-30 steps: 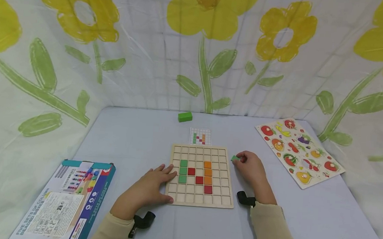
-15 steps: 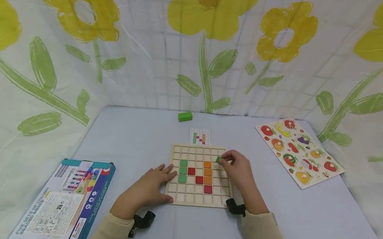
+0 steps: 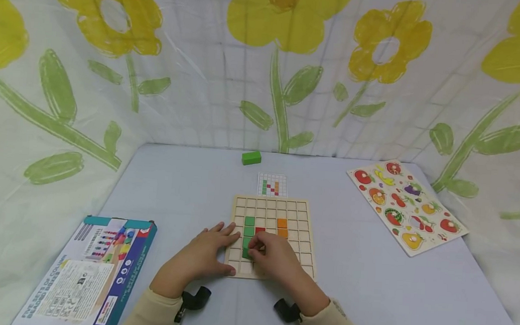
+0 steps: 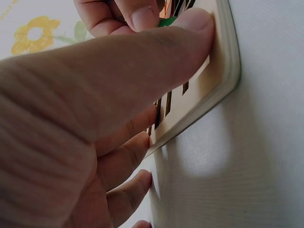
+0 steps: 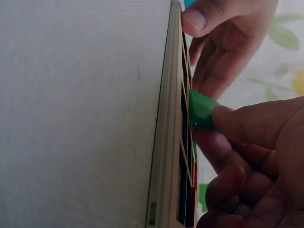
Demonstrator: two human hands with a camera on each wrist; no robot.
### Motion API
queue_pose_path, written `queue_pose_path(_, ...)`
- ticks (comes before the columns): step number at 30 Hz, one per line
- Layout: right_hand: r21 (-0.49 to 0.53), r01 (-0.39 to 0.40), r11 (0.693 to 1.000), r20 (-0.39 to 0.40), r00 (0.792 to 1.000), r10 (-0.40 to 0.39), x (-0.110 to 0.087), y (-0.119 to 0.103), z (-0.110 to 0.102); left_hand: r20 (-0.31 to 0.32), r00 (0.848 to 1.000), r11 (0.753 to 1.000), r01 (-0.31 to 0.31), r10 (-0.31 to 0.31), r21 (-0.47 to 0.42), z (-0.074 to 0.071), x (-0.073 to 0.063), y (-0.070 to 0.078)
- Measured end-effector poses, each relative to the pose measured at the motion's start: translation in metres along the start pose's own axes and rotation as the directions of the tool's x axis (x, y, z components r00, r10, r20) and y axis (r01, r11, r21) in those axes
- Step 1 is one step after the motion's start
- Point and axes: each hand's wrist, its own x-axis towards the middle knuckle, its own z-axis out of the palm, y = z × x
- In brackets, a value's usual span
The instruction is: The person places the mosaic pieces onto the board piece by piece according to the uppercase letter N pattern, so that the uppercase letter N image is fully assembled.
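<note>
The wooden grid board (image 3: 293, 215) lies flat on the table. My left hand (image 3: 206, 252) rests with spread fingers on the board's left edge, thumb on the near left corner. Over the board, my right hand (image 3: 276, 257) pinches a green tile (image 5: 203, 108) between thumb and fingers. In the right wrist view this tile is tilted, its edge at the board's surface. It is just below a column of green tiles (image 3: 249, 221). Orange tiles (image 3: 282, 224) and part of a red tile (image 3: 260, 229) show further right; my right hand hides the rest.
Behind the board lies a small pattern card (image 3: 272, 184), with a green block (image 3: 251, 158) further back. A fruit puzzle board (image 3: 406, 207) is at the back right. A printed box (image 3: 89, 271) lies at the front left. A flowered cloth rises behind the table.
My right hand has carried the green tile from right of the board, across it, to the green column, covering the lower red and orange tiles. My left hand has stayed in place.
</note>
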Motion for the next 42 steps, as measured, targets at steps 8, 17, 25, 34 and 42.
queue_pose_path(8,-0.032,0.006,0.999,0.007,1.000,-0.006,0.001,-0.001,0.003,-0.001,1.000,1.000,0.001,-0.001,-0.005,-0.001,0.000,-0.001)
queue_pose_path(17,-0.101,0.024,0.995,0.016,1.000,-0.023,0.000,-0.002,0.004,0.001,1.000,1.000,0.003,-0.003,-0.007,0.000,0.001,-0.002)
queue_pose_path(25,-0.139,0.031,0.990,0.020,0.999,-0.029,-0.001,-0.004,0.003,0.002,1.000,1.000,-0.001,0.001,-0.008,-0.001,0.001,-0.001)
queue_pose_path(34,-0.130,0.071,0.989,0.049,0.997,-0.066,0.000,-0.003,-0.005,-0.004,1.000,1.000,-0.008,0.008,-0.018,-0.003,0.000,0.001)
queue_pose_path(42,-0.054,0.284,0.957,-0.156,0.944,-0.289,-0.007,-0.011,-0.048,-0.408,0.899,0.987,-0.133,0.159,0.091,-0.018,-0.007,0.015)
